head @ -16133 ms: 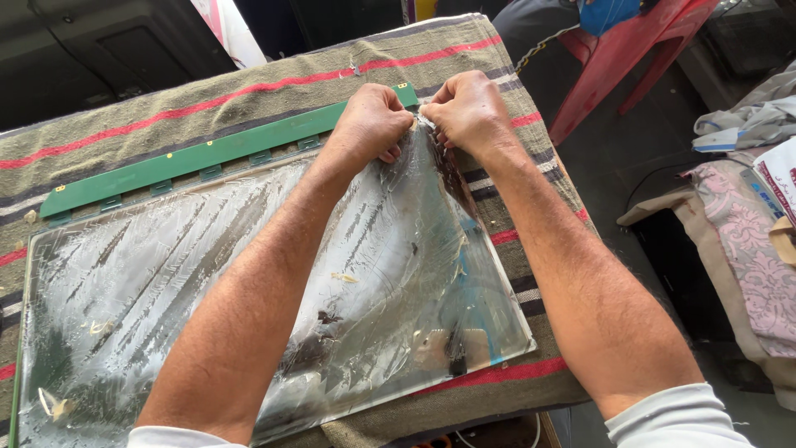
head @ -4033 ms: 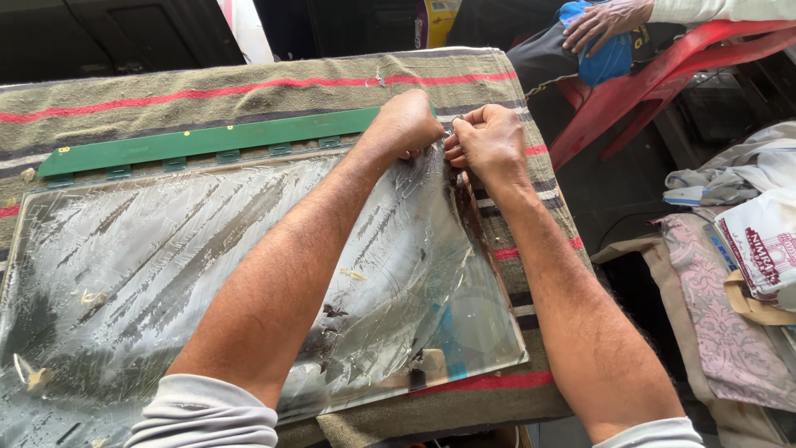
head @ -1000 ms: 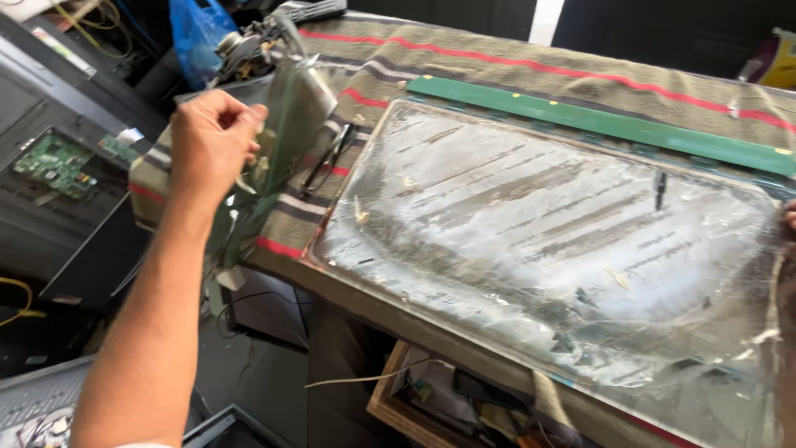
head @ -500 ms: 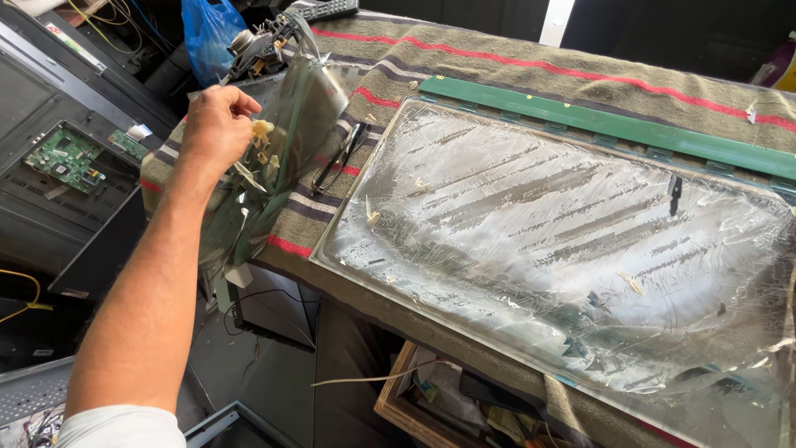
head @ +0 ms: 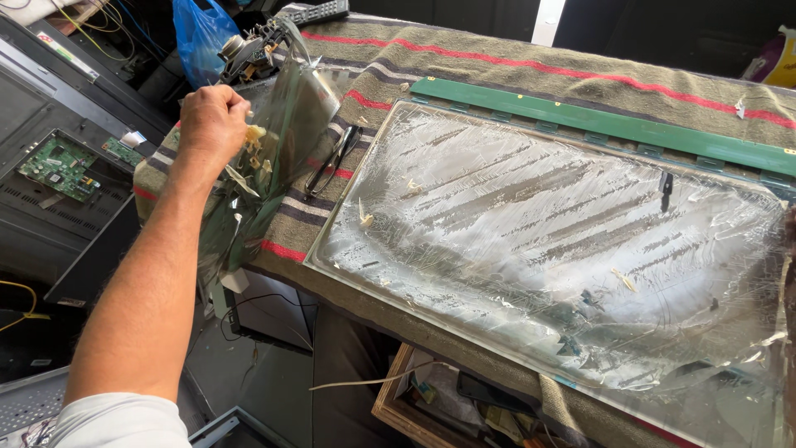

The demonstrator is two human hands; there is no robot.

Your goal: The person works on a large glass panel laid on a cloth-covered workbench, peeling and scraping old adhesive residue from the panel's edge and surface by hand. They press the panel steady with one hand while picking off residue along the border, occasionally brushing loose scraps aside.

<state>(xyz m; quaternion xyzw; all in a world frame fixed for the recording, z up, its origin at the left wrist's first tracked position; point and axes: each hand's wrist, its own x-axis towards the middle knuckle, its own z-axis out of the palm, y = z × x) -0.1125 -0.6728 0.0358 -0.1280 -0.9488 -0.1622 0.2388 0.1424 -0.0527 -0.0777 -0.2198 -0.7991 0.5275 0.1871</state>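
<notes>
Open casing: at far left, a dark casing with a green circuit board [head: 60, 168] exposed, below tabletop level.
Left hand [head: 214, 124]: raised off the left end of the tabletop, knuckles toward the camera, fingers [head: 235, 106] curled tight into a fist.
Plastic film [head: 274, 158]: a crumpled clear sheet, its top bunched inside the fist; the rest hangs below and to the right of the fingers, draping past the tabletop edge. Pale scraps cling to it just beside the fingers.
Blue bag [head: 197, 35]: behind the hand, past the tabletop's far left corner.
Remote control [head: 315, 12]: at the far left corner of the tabletop.
Blanket [head: 464, 66]: striped, olive with red lines, covering the tabletop.
Dark tool [head: 330, 160]: thin, lying on the blanket between the hanging film and the panel.
Glass panel [head: 547, 232]: large, flat on the blanket, surface streaked and smeared; well apart from the left hand.
Green strip [head: 605, 124]: long, lying along the panel's far edge.
Right hand: cannot tell; only a dark sliver shows at the right frame edge.
</notes>
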